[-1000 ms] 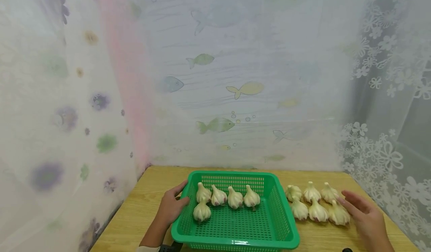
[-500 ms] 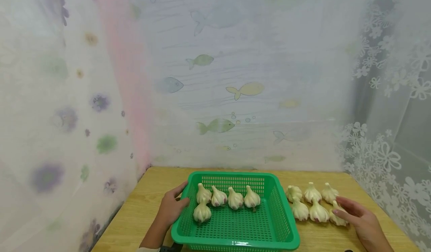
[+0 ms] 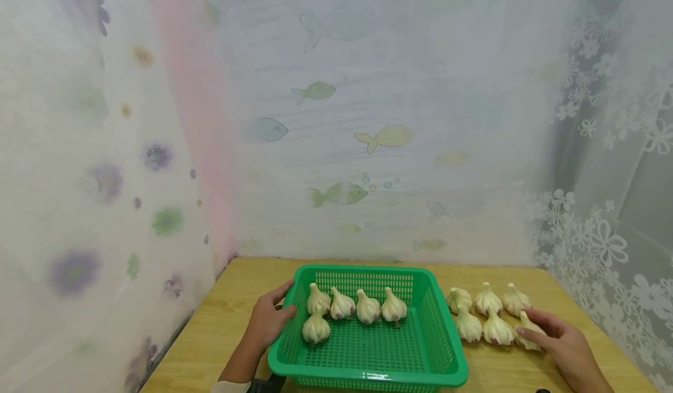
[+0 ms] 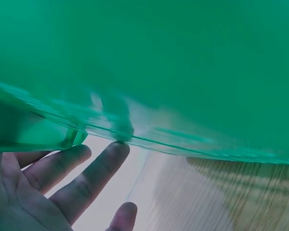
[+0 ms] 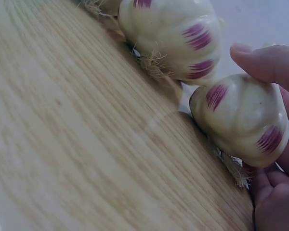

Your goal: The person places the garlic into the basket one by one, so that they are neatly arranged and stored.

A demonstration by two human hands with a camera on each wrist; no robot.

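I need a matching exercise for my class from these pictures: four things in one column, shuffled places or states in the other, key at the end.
Things
1. left hand
2. right hand
3. basket
4. table

Places or states
A. pinches a garlic bulb
B. wood-coloured, beneath everything else here
C. touches a side
D. green, with five garlic bulbs inside

Pairs: 1-C, 2-A, 3-D, 4-B

Right hand [image 3: 568, 345] moved in, now pinching near-right garlic bulb [image 5: 243, 118].
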